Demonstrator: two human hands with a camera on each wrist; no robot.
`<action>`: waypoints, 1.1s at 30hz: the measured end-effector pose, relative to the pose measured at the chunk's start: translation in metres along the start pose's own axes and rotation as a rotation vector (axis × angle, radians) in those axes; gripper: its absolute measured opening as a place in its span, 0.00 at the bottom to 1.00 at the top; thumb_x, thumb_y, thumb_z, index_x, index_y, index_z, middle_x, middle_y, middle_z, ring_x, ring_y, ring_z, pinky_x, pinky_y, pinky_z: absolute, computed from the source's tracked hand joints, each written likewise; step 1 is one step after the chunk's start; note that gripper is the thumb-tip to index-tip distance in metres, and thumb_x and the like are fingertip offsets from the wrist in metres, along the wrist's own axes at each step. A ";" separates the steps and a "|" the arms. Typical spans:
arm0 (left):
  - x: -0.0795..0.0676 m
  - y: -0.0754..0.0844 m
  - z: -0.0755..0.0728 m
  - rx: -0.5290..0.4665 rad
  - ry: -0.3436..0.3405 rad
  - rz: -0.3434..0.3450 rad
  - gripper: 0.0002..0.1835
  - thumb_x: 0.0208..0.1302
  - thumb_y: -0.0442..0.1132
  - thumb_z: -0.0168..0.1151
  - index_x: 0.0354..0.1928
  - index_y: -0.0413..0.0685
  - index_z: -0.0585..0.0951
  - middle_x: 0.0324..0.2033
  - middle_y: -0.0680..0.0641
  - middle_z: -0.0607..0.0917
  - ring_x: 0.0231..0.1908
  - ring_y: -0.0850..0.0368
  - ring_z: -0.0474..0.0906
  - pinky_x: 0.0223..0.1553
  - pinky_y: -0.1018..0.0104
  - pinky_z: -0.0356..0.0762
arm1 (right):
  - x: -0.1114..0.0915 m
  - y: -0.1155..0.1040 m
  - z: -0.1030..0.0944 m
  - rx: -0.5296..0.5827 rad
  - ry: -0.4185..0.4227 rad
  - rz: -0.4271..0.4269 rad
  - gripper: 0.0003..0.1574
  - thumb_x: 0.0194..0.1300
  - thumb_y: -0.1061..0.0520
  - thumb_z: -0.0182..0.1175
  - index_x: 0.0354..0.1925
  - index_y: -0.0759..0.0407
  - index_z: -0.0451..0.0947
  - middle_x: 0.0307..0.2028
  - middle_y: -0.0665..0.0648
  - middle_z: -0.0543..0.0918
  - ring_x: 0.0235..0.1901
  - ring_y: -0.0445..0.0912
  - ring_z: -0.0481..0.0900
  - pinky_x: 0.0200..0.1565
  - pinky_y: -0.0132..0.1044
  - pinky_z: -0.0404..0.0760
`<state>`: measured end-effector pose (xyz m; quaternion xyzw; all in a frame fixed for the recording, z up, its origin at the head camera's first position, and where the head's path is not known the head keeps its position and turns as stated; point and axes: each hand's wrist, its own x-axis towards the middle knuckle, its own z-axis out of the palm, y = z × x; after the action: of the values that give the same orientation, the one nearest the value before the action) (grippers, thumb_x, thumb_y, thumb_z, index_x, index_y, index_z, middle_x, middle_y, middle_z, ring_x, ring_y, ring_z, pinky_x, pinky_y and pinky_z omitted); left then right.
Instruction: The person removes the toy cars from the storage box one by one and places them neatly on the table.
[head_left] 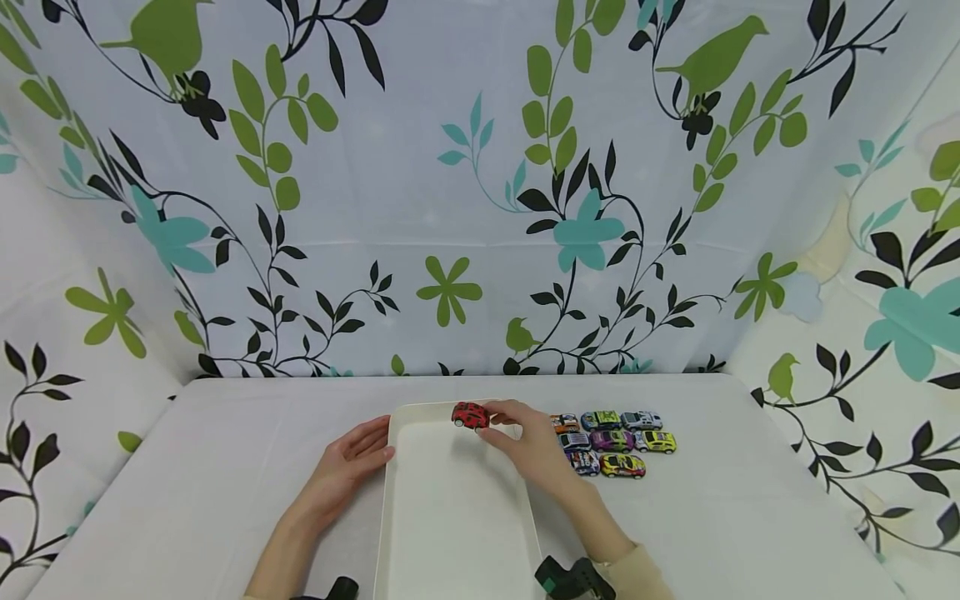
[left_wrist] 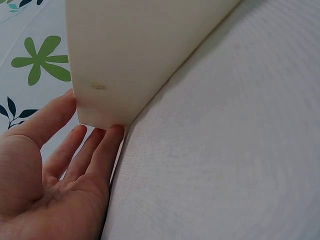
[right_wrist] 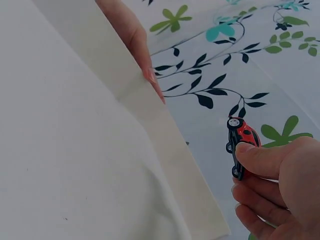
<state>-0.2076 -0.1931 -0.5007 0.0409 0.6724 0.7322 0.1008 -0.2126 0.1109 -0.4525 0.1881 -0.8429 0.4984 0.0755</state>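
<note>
My right hand [head_left: 532, 442] pinches a red toy car [head_left: 470, 415] with black spots between thumb and fingers. The car is held up over the far end of a white rectangular tray [head_left: 401, 500]. In the right wrist view the same toy car [right_wrist: 245, 135] is seen from its side, wheels toward the tray. My left hand [head_left: 341, 471] is at the tray's far left corner. Its thumb and extended fingertips touch the outer wall and rim there, as the left hand [left_wrist: 65, 170] shows in the left wrist view.
Several colourful toy cars, among them a yellow car [head_left: 655, 442] and a purple car [head_left: 612, 440], stand in rows on the white table [head_left: 720, 517] right of the tray. The right forearm partly covers the nearest ones. A leaf-patterned cloth [head_left: 480, 167] hangs behind the table.
</note>
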 end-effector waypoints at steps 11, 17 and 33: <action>0.000 0.000 -0.001 0.004 -0.001 0.003 0.35 0.66 0.34 0.65 0.73 0.39 0.64 0.72 0.40 0.68 0.71 0.50 0.64 0.60 0.75 0.74 | -0.012 0.011 -0.022 -0.052 0.054 0.007 0.22 0.62 0.56 0.71 0.55 0.49 0.83 0.46 0.47 0.86 0.48 0.48 0.83 0.54 0.56 0.80; 0.000 -0.002 -0.001 0.004 -0.006 0.009 0.35 0.67 0.34 0.65 0.73 0.38 0.64 0.72 0.39 0.67 0.70 0.54 0.66 0.60 0.76 0.74 | -0.019 0.018 -0.038 -0.106 0.072 -0.026 0.22 0.62 0.56 0.70 0.55 0.52 0.82 0.47 0.49 0.86 0.46 0.49 0.84 0.50 0.55 0.82; -0.001 -0.001 0.001 0.009 0.002 -0.014 0.35 0.67 0.35 0.65 0.73 0.40 0.63 0.72 0.40 0.67 0.72 0.49 0.63 0.59 0.76 0.74 | -0.048 0.055 -0.083 -0.223 0.104 -0.036 0.23 0.63 0.56 0.70 0.56 0.52 0.81 0.50 0.49 0.85 0.48 0.46 0.84 0.51 0.49 0.84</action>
<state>-0.2069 -0.1926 -0.5014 0.0359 0.6761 0.7285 0.1049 -0.1948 0.2186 -0.4718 0.1673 -0.8845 0.4095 0.1486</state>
